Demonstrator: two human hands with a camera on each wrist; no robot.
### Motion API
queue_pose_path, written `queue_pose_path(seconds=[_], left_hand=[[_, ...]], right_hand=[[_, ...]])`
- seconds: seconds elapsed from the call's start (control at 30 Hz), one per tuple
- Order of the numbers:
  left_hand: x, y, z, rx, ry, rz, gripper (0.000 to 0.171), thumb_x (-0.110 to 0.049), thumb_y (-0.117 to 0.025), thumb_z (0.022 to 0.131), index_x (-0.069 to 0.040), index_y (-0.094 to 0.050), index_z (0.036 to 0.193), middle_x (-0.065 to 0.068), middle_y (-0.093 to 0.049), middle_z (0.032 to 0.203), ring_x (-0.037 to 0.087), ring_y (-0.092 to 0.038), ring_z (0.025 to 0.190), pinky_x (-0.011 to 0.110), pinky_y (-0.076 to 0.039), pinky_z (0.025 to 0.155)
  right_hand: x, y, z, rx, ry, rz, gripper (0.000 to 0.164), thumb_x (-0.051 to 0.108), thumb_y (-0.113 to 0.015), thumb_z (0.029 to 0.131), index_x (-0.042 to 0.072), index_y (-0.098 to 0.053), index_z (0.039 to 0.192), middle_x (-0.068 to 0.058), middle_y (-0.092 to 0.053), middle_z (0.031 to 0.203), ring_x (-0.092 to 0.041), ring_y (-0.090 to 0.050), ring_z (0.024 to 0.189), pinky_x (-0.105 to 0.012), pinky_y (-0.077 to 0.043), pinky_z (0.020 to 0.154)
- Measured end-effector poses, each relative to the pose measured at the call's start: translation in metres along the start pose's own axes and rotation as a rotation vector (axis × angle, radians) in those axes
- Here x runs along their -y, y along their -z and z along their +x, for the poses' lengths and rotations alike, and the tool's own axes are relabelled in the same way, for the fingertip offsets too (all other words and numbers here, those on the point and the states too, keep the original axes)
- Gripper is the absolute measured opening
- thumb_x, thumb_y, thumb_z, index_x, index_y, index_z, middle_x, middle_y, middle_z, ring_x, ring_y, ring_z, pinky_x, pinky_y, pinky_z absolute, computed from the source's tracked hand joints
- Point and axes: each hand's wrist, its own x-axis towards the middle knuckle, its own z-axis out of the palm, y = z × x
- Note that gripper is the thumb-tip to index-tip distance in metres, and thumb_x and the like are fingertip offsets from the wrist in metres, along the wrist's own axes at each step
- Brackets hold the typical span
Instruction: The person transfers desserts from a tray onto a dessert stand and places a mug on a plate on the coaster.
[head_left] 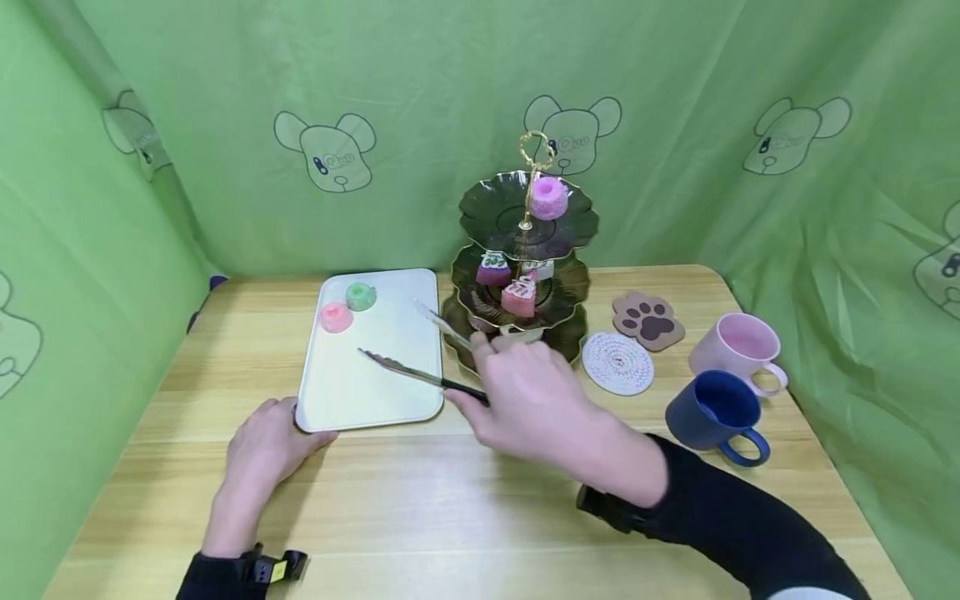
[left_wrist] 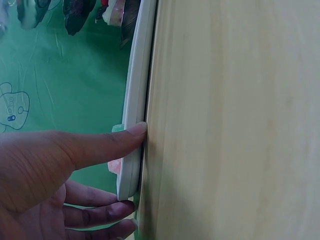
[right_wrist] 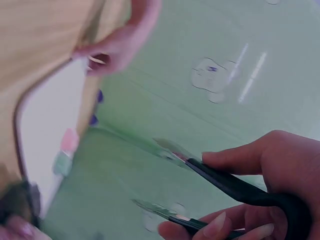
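Note:
My left hand (head_left: 266, 442) holds the near left corner of a white tray (head_left: 375, 375), thumb along the front edge and fingers at the side, as the left wrist view shows. On the tray lie a pink ring-shaped cake (head_left: 336, 317) and a green one (head_left: 361, 297). My right hand (head_left: 525, 400) grips dark-handled tongs (right_wrist: 235, 187) above the tray's right side. Their two tips stand apart with nothing between them. Behind that hand rises a three-tier stand (head_left: 480, 208). A purple ring-shaped cake (head_left: 549, 198) sits on its top tier, and cake slices (head_left: 519, 297) on the middle one.
Right of the stand lie a paw-shaped coaster (head_left: 637, 310) and a round white coaster (head_left: 618, 363). A pink mug (head_left: 738, 346) and a blue mug (head_left: 705, 408) stand at the table's right. Green curtains (head_left: 420, 100) enclose the back and sides. My hand partly hides the bottom tier.

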Motion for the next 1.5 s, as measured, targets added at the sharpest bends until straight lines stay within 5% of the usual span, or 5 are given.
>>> queue_pose_path(seconds=[0.27, 0.47, 0.77, 1.5], left_hand=[[0.002, -0.009, -0.004, 0.006, 0.007, -0.013, 0.071, -0.05, -0.09, 0.08, 0.006, -0.07, 0.118, 0.029, -0.07, 0.106, 0.048, -0.066, 0.098, 0.062, -0.054, 0.079], [0.003, -0.011, -0.003, 0.024, 0.034, -0.011, 0.073, -0.05, -0.09, 0.081, 0.008, -0.068, 0.12, 0.029, -0.068, 0.106, 0.047, -0.065, 0.099, 0.061, -0.054, 0.079], [0.004, -0.009, -0.001, 0.002, 0.009, -0.014, 0.069, -0.049, -0.09, 0.08, 0.006, -0.07, 0.117, 0.027, -0.069, 0.102, 0.044, -0.066, 0.095, 0.059, -0.054, 0.074], [0.001, -0.002, 0.005, 0.023, 0.009, 0.002, 0.069, -0.049, -0.09, 0.081, 0.006, -0.069, 0.117, 0.028, -0.068, 0.105, 0.046, -0.066, 0.096, 0.058, -0.053, 0.075]], right_hand=[[0.016, -0.064, 0.034, 0.061, -0.019, -0.009, 0.063, 0.058, -0.071, 0.096, -0.002, -0.071, 0.117, -0.01, -0.071, 0.085, -0.032, -0.071, 0.071, -0.042, -0.057, 0.053], [0.022, -0.105, 0.063, 0.116, -0.071, -0.063, 0.071, 0.061, -0.065, 0.098, -0.002, -0.068, 0.131, -0.011, -0.074, 0.093, -0.031, -0.073, 0.075, -0.039, -0.057, 0.053], [0.026, -0.154, 0.1, 0.119, -0.087, -0.094, 0.069, 0.061, -0.064, 0.099, -0.001, -0.068, 0.128, -0.009, -0.074, 0.094, -0.028, -0.075, 0.08, -0.039, -0.06, 0.058], [0.041, -0.186, 0.146, 0.218, -0.195, -0.082, 0.048, 0.056, -0.064, 0.102, 0.009, -0.068, 0.112, 0.0, -0.071, 0.094, -0.021, -0.075, 0.085, -0.035, -0.06, 0.064]])
